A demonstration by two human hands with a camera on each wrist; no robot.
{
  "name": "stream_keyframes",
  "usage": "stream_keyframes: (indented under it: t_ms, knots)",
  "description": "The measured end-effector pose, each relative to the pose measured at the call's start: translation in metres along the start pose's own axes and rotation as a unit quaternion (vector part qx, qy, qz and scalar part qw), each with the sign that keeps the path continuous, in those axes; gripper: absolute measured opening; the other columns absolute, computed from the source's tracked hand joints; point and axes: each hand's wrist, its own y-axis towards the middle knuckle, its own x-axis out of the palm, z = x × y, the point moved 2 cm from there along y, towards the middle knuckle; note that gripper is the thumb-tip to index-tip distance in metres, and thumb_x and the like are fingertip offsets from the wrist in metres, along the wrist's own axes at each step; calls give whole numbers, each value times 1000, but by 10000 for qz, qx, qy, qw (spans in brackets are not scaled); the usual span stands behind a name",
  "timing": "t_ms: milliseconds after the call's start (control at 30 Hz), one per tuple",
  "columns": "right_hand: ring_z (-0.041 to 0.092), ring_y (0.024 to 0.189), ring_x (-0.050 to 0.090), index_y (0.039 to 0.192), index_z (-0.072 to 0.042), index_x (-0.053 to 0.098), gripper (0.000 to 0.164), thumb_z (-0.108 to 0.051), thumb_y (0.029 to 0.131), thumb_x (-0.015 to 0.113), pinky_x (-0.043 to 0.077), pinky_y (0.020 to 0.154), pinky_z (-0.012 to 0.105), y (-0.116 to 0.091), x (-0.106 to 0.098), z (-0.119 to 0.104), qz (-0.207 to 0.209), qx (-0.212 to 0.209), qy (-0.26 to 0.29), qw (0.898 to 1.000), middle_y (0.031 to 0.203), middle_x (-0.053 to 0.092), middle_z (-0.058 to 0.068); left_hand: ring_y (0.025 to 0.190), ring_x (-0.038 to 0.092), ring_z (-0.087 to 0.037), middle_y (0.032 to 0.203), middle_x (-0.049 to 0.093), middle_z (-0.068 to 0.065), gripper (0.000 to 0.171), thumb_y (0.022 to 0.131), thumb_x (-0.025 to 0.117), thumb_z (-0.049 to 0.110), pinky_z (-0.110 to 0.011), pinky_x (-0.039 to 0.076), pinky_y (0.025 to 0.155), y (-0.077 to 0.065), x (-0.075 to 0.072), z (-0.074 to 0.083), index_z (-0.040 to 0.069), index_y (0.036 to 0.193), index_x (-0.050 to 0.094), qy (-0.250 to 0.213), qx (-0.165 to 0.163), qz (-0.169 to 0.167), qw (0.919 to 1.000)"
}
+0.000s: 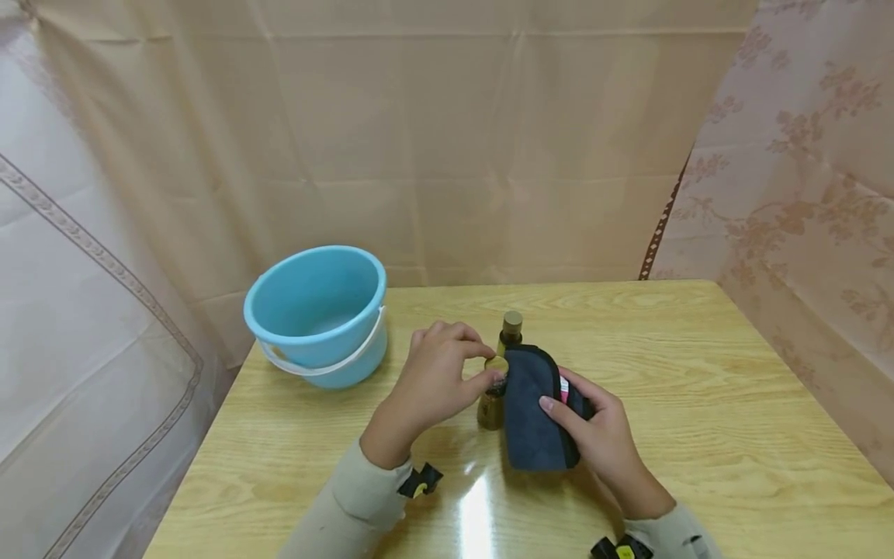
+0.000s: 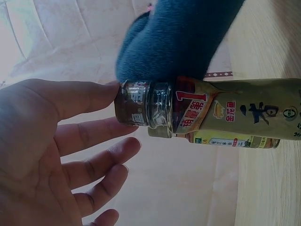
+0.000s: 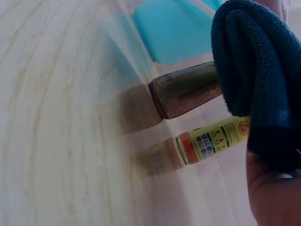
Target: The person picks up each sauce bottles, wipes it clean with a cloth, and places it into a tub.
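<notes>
The left hand [image 1: 434,380], nearer, pinches the cap [image 1: 497,363] of the front bottle [image 1: 491,413], upright on the table [image 1: 698,404]; the right hand [image 1: 606,435] grips the folded cloth [image 1: 532,423] immediately right, contact unclear.

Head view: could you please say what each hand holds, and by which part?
The left hand pinches the nearer bottle by its cap; the right hand grips the cloth by its right side.

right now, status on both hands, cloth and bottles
Left hand pinches front bottle by cap. Right hand grips folded dark cloth beside it. Second bottle close behind; blue bucket off left, apart.
</notes>
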Motion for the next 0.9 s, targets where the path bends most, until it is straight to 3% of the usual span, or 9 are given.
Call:
stream_keyframes:
  t_ms: [500,633,900]
  knots:
    - [24,94,77,139,-17,66,48,-30,94,78,63,75,38,8,2,17,-631,497,-405,9959,131,69,18,110,53,-18,118,68,10,31,95,71,50,-48,36,97,2,0,0,29,116,80,68,-55,-124,9999]
    - [21,96,76,138,-20,67,50,-35,92,80,62,75,35,8,2,18,-603,606,-897,9923,133,68,16,109,53,-18,117,67,9,32,95,71,50,-48,36,97,1,0,0,29,117,80,45,-35,-115,9999]
    - [21,109,70,138,-23,68,52,-41,90,80,59,78,28,9,1,20,-596,701,-2077,9739,137,66,13,109,54,-19,118,67,9,31,96,70,49,-49,36,97,1,0,-1,29,117,80,11,-7,-126,9999]
